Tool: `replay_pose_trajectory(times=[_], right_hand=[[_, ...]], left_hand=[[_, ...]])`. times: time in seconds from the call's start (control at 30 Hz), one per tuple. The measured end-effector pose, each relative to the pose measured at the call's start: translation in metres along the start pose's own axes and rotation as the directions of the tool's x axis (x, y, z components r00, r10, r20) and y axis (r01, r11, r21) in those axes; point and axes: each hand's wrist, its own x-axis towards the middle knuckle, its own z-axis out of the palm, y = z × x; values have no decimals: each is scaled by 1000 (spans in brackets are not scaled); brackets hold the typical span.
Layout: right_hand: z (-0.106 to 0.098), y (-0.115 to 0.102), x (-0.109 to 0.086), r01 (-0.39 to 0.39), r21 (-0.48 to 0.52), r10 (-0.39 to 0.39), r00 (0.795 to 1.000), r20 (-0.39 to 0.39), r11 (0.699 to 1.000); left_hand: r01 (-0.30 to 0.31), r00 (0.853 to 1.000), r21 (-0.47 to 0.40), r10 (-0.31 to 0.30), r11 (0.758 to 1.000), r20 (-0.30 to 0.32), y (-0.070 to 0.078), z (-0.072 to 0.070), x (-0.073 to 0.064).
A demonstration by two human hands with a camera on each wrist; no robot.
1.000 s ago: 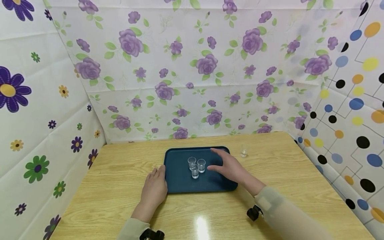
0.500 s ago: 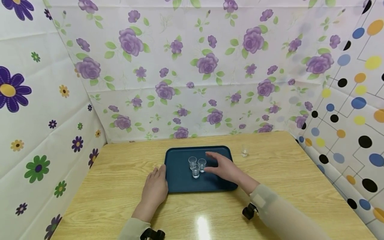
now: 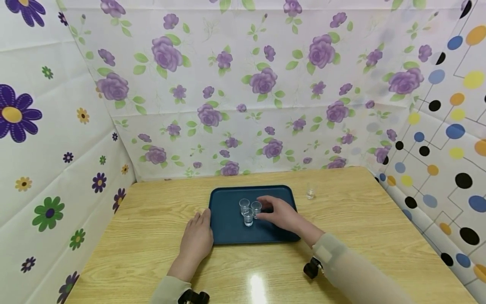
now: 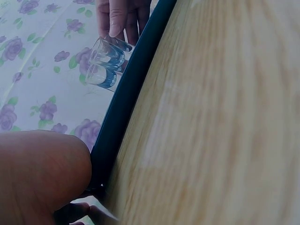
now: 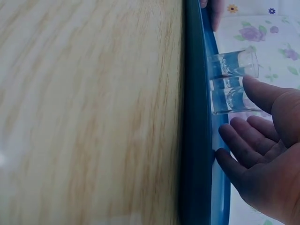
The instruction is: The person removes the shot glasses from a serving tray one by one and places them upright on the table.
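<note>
Three small clear shot glasses stand close together on a dark blue tray [image 3: 228,234]: a back-left glass [image 3: 244,204], a front glass [image 3: 248,218] and a right glass [image 3: 256,207]. My right hand [image 3: 279,214] reaches over the tray from the right, thumb and fingers spread beside the right glass. In the right wrist view, the thumb overlaps the glasses' rims and the other fingers [image 5: 253,140] stay apart from them; contact is unclear. At the tray's left edge, my left hand [image 3: 196,236] holds the rim, its fingers partly hidden.
Beyond the tray's right side, another shot glass [image 3: 310,193] stands on the wooden table [image 3: 159,219]. Patterned cloth walls [image 3: 243,88] enclose the table at the back and both sides.
My right hand has moved left and its thumb and fingers have come closer to the right glass. The left hand, tray and glasses keep their places.
</note>
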Motion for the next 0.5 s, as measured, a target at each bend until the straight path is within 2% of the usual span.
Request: replay_pose_trajectory(times=[0.5], right_hand=[[7,0,1,-3,-16,2,1000,-30,1000]], left_hand=[[-16,999,10,16,1000,-35,1,-1,-1]])
